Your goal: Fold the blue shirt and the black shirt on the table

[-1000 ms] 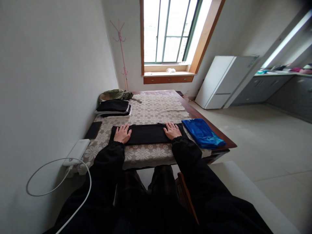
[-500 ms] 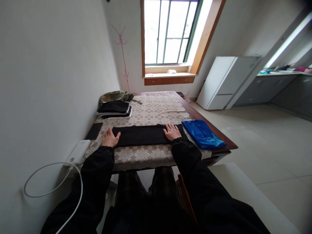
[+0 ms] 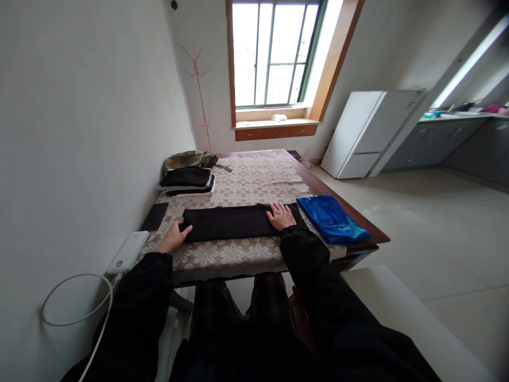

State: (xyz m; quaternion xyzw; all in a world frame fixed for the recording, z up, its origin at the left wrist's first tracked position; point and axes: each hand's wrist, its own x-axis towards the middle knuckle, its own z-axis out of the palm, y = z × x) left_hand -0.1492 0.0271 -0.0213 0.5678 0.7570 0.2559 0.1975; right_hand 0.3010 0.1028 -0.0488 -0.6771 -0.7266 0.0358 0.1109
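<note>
- Gripping the left end of the folded black garment (image 3: 230, 223), the left hand (image 3: 174, 237) has its thumb on top of the cloth edge, fingers curled at or under the end; exactly how far under can't tell.
- Right hand (image 3: 281, 215) lies flat, palm down, fingers spread and unclenched, pressing on the garment's right end; not grasping.
- Garment is a long narrow strip lying flat across the near part of the counter (image 3: 254, 175), stretched between the two hands, its left end at the left fingers, its right end under the right palm.
- Blue folded cloth (image 3: 331, 218) just beside the right hand, on the counter's right near corner.
- Lace floral tablecloth (image 3: 222, 252) covers the counter under everything.
- Dark phone (image 3: 154, 216) just beyond the left hand, near the wall.
- White power bank (image 3: 128, 252) at the near left edge, white cable (image 3: 75, 297) looping down from it.
- Stack of folded dark clothes (image 3: 186, 179) farther back on the left, olive bag (image 3: 191, 158) behind it.
- White fridge (image 3: 368, 132) well apart on the floor to the right.
</note>
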